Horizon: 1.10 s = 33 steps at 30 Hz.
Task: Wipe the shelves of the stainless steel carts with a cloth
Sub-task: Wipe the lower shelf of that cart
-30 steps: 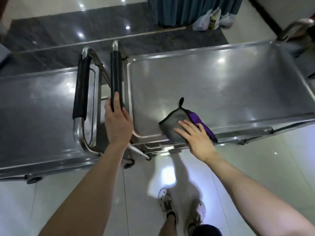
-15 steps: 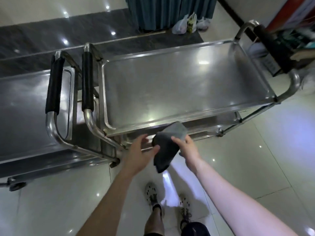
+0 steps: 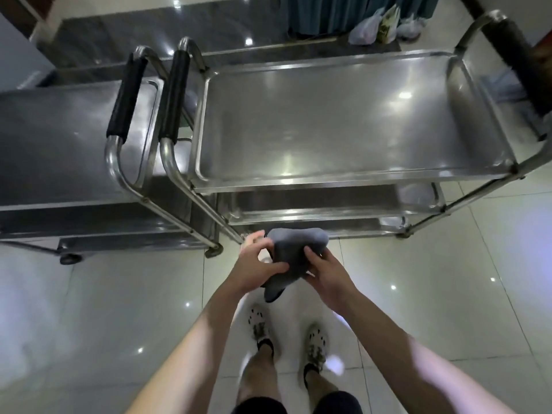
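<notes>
Head view: both hands hold the cloth (image 3: 294, 245) up in the air, just in front of the near edge of the right cart (image 3: 352, 182). The left hand (image 3: 257, 264) grips the left side of the cloth, with the thumb on top and the fingers curled round it. The right hand (image 3: 325, 271) grips the right side, fingers curled round it too. The cloth is grey and bunched up, and one end hangs down between the hands. It is held off the cart, above the floor (image 3: 448, 294).

The right cart is shiny steel. Its top shelf (image 3: 328, 121) is a wide flat tray, and a lower shelf (image 3: 313, 201) shows under the near edge. The left cart (image 3: 59, 138) stands just beside it. The left cart's handle (image 3: 127, 97) and the right cart's handle (image 3: 174, 95) are black and stand side by side between the two top shelves.

Far away, some bags (image 3: 379, 25) lie on the floor near a dark curtain (image 3: 322, 13). Near the bottom, the person's two shoes (image 3: 260, 324) stand on the pale tiles
</notes>
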Tool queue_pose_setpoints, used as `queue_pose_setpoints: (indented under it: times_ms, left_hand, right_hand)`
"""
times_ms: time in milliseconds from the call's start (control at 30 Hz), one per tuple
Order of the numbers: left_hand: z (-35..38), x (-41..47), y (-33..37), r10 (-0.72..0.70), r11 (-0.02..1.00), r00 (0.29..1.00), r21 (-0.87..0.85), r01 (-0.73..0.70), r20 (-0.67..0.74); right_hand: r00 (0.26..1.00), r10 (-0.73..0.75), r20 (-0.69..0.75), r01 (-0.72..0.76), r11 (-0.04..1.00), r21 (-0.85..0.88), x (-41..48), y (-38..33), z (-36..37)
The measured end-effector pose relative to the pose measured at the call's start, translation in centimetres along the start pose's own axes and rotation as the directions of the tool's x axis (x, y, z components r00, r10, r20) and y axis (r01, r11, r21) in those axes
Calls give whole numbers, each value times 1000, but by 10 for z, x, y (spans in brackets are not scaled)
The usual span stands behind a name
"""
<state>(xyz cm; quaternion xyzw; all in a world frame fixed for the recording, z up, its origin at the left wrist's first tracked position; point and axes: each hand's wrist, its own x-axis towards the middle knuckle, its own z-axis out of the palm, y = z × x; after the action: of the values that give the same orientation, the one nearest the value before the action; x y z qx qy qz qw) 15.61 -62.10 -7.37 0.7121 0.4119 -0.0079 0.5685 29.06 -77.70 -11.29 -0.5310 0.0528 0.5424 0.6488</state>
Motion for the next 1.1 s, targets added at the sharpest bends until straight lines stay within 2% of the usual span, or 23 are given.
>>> queue_pose_setpoints:
  times_ms: [67,100,133,167,200,233,267,300,367,400,467,533,600,700,767,867,1000,1033,1067,1100]
  left_hand:
    - [-1,-3,-2,73,996,996,45,-71,-41]
    - [-2,-3,-3,119,992,992,49,-117,-44]
    - [-4,-3,-3,153,987,987,49,-151,-54]
    - [-6,-3,-3,178,983,981,56,-174,-73]
    - [-7,-2,-5,199,978,976,79,-192,-93]
    - [-9,0,-9,210,973,972,118,-197,-108]
    - [-11,3,-14,210,967,971,167,-190,-114]
    - [-12,7,-20,212,959,971,214,-186,-107]
    - [-16,19,-34,243,933,969,286,-218,-51]
    - [-18,28,-42,261,918,965,311,-245,-11]
    - [-24,48,-62,259,885,964,387,-259,53]
    - [-33,73,-90,162,827,983,533,-181,82]
    - [-41,98,-125,90,790,994,603,-111,65]
    - [-40,141,-182,113,904,990,423,-67,-85]
    - [-32,171,-211,161,953,967,287,-101,-195]
    - [-21,215,-232,285,952,898,207,-225,-335]
    - [-24,280,-219,480,877,717,247,-413,-505]
    - [-26,299,-216,498,867,689,299,-398,-527]
    - [-28,317,-214,495,866,691,362,-344,-527]
    - [-27,333,-215,475,862,722,431,-266,-503]
  right_hand:
    - [999,25,25,-25,999,-29,1,-1,2]
    - [999,43,19,-41,994,-99,3,-1,2]
    - [999,47,-5,-47,967,-252,3,-5,4]
    - [999,25,-47,-44,879,-475,3,-9,6]
    - [994,-48,-95,-32,716,-698,4,-11,6]
    - [977,-175,-126,-12,539,-842,4,-13,5]
    - [949,-304,-82,57,422,-905,4,-13,6]
    - [924,-383,24,166,344,-924,6,-12,8]
    - [886,-377,270,373,231,-899,16,-6,17]
    - [872,-347,344,429,207,-879,25,-2,22]
    - [866,-320,384,449,160,-879,50,10,30]
    - [896,-299,329,387,163,-907,81,25,29]
    - [890,-351,291,371,187,-909,112,44,19]
    - [867,-426,257,367,199,-909,164,78,-3]
    - [852,-477,217,346,200,-917,200,95,-14]
    - [791,-580,194,358,182,-916,251,104,-21]
    - [658,-744,116,418,233,-878,320,77,-3]
    - [638,-765,92,385,213,-898,336,70,1]
    - [620,-780,92,304,130,-944,351,68,5]
    - [593,-795,132,196,-16,-980,365,71,8]
